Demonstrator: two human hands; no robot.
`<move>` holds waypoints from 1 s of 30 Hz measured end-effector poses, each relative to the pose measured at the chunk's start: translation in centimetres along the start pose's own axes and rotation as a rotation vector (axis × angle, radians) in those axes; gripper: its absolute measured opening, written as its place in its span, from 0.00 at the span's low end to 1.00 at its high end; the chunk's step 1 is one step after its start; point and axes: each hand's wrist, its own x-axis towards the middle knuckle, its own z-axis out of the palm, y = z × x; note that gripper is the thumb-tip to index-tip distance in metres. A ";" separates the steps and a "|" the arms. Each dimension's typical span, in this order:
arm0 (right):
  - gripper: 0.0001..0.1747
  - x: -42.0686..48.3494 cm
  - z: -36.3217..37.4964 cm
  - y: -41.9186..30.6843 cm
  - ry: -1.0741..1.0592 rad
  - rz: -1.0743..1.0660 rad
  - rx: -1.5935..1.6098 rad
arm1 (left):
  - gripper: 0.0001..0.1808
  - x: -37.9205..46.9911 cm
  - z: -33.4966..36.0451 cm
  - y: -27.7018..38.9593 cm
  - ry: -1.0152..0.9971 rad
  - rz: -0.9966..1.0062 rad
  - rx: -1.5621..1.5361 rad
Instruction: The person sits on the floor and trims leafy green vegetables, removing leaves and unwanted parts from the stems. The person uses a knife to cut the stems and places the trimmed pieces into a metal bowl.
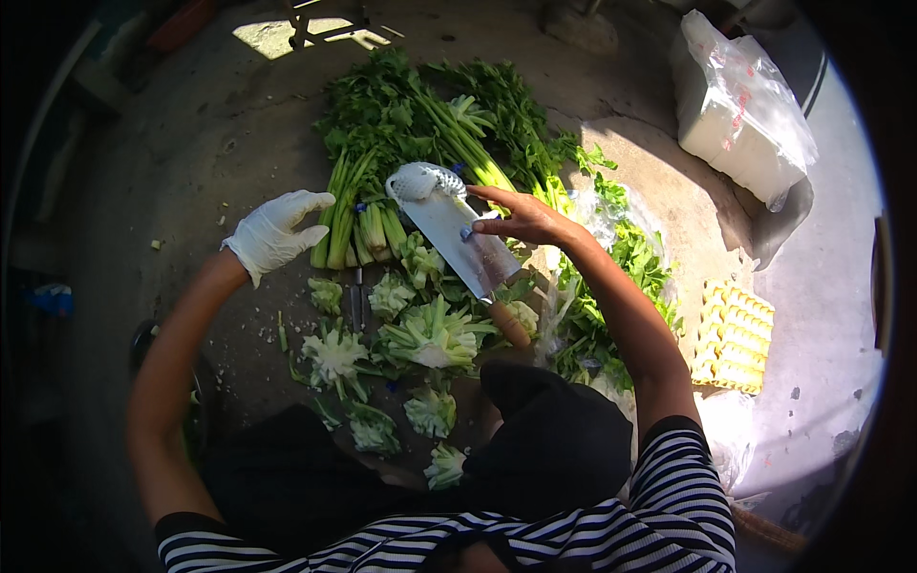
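My left hand (276,230), in a thin white glove, is held with thumb and fingers apart beside the bundled celery stalks (337,215). Nothing is in its grasp. Bare, my right hand (526,216) is spread over the blade of a cleaver (451,236). A small bluish thing (466,233) shows by its thumb tip; whether it is touched I cannot tell. The cleaver lies on the vegetables, its wooden handle (509,324) towards me. A crumpled white foam net (426,182) is at the blade's far end. Leafy trimmings (433,335), apparently cauliflower, lie below.
A second blade (357,304) lies among the trimmings. More celery (501,114) spreads behind, and leafy greens (630,265) lie in clear plastic at right. Further right are a white box (745,143) under a plastic bag and a yellow ridged stack (732,336). My knees flank the trimmings.
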 end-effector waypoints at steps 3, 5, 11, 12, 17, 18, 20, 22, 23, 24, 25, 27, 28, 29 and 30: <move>0.61 4.8 1.9 8.5 0.429 0.419 -0.491 | 0.23 1.7 0.8 1.5 -0.029 -0.102 -0.190; 0.60 6.3 4.0 9.7 0.412 0.521 -0.539 | 0.23 1.2 1.7 1.2 0.001 -0.097 -0.157; 0.48 7.4 1.2 14.2 0.362 0.499 -0.358 | 0.23 -0.4 2.3 -0.1 0.025 -0.145 -0.219; 0.41 7.1 0.0 16.1 0.307 0.430 -0.295 | 0.23 0.1 2.5 -0.4 0.023 -0.145 -0.239; 0.29 4.5 -1.1 7.6 0.052 0.339 0.825 | 0.29 -1.4 1.5 -1.5 0.083 -0.157 -0.224; 0.31 3.1 -0.9 4.8 0.030 0.293 0.972 | 0.33 -1.3 1.4 -1.2 0.127 -0.072 -0.101; 0.32 0.2 -0.2 0.8 -0.031 0.183 1.231 | 0.42 -0.5 1.2 0.5 0.207 0.100 0.144; 0.39 -2.0 0.2 -2.5 -0.069 0.137 1.124 | 0.52 0.6 0.5 4.5 0.255 0.186 0.334; 0.42 -2.9 0.4 -4.6 -0.105 0.073 1.042 | 0.57 0.9 0.2 6.6 0.276 0.220 0.439; 0.47 -3.8 1.0 -6.5 -0.089 0.075 0.966 | 0.61 1.1 0.3 8.1 0.254 0.259 0.486; 0.50 -5.0 1.3 -7.9 -0.105 0.088 0.892 | 0.65 1.4 0.6 9.5 0.232 0.305 0.524; 0.51 -6.0 2.2 -9.0 -0.080 -0.038 0.705 | 0.60 2.0 0.9 13.1 0.101 0.367 0.612; 0.54 -6.3 2.3 -9.9 -0.201 0.000 0.684 | 0.59 2.4 1.9 13.7 0.110 0.401 0.636; 0.53 -6.4 2.6 -10.4 -0.252 0.004 0.636 | 0.59 2.7 3.0 13.9 0.118 0.435 0.660; 0.52 -6.5 2.7 -10.7 -0.294 0.011 0.587 | 0.48 2.8 3.5 14.2 0.207 0.477 0.856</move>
